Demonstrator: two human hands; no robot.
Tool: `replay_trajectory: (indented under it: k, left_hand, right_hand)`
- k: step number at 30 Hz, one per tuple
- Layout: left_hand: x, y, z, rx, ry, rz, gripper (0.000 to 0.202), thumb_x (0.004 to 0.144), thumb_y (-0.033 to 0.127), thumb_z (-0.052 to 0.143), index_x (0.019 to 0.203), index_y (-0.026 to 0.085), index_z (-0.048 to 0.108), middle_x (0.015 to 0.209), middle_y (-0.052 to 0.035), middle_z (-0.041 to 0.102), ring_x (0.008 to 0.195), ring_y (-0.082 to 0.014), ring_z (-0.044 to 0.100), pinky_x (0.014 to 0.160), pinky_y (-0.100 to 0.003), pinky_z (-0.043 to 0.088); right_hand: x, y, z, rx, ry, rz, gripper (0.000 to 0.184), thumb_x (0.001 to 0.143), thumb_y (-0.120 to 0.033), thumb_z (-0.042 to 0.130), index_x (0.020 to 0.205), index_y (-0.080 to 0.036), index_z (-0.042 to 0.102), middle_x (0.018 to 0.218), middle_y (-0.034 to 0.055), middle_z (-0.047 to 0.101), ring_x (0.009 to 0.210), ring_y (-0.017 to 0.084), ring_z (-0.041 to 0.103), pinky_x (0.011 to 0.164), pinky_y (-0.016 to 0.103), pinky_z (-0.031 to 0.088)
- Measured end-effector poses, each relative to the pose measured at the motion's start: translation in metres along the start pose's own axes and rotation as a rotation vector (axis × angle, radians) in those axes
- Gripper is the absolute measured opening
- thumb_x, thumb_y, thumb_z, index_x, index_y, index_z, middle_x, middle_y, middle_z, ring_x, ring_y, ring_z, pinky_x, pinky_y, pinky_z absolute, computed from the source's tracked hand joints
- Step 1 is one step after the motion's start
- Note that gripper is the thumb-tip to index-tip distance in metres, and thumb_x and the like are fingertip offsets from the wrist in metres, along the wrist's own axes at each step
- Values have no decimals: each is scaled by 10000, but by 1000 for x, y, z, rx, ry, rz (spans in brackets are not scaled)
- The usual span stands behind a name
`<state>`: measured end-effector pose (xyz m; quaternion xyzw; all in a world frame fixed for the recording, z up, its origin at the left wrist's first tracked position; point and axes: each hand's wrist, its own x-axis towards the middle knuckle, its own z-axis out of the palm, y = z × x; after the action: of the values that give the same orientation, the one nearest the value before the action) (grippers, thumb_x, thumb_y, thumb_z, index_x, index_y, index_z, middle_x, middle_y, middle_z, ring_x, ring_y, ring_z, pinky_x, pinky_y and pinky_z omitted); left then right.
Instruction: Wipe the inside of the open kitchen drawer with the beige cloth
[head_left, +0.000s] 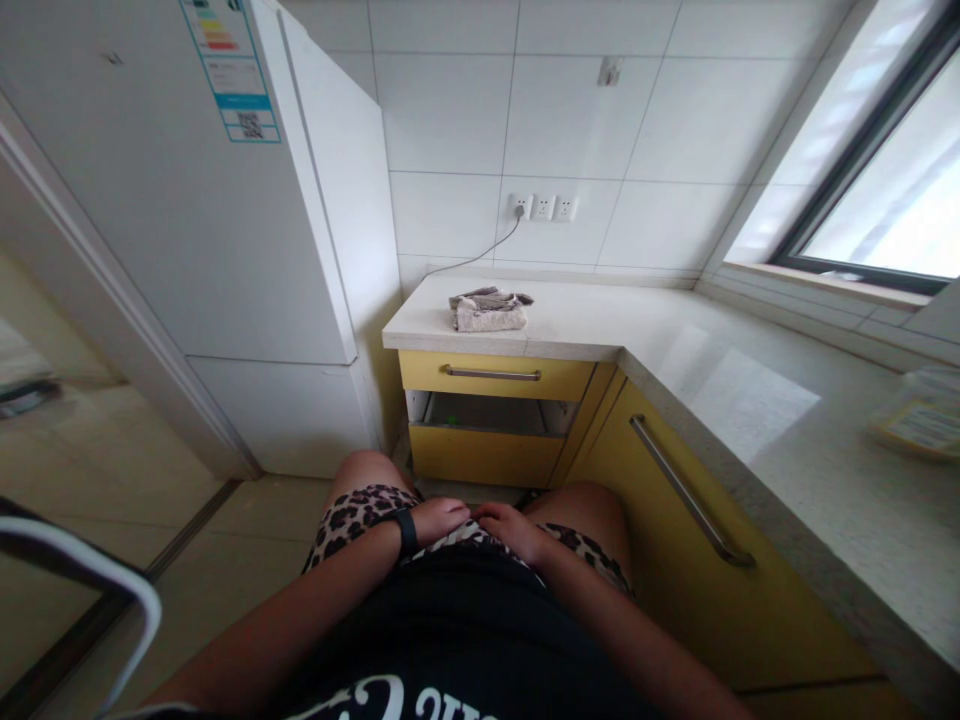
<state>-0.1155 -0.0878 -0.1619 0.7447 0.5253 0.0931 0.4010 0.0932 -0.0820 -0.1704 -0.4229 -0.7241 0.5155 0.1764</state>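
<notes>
My left hand (441, 519), with a dark band (406, 532) on its wrist, rests on my lap over leopard-print shorts (360, 515). Close beside it lies my right hand (511, 530), its fingertips near those of the left. Both hands are open and lie loosely on the shorts, holding nothing. Beyond my knees, a folded greyish-pink cloth (491, 316) sits on the pale countertop (577, 310), out of reach of my resting hands. A darker striped cloth (487, 297) appears to lie on top of it.
Below the counter are a yellow drawer (495, 375) with a metal handle and an open gap (487, 412) beneath. At left stands a white fridge (285, 250). To the right are a yellow cabinet door (675, 540) and a clear container (922, 415). A cord (480, 258) runs to a wall socket (520, 207).
</notes>
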Motion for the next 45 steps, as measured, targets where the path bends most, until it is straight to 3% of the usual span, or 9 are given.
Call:
replay_trajectory:
  k: [45]
  left_hand:
    - [0, 2, -2, -25, -6, -4, 446, 927, 519, 380, 953, 187, 676, 975, -41, 695, 924, -191, 585, 799, -256, 423]
  right_hand:
    - [1, 2, 1, 12, -2, 4, 386, 816, -354, 483, 1034, -145, 723, 988, 77, 736, 942, 233, 654, 855, 344, 484]
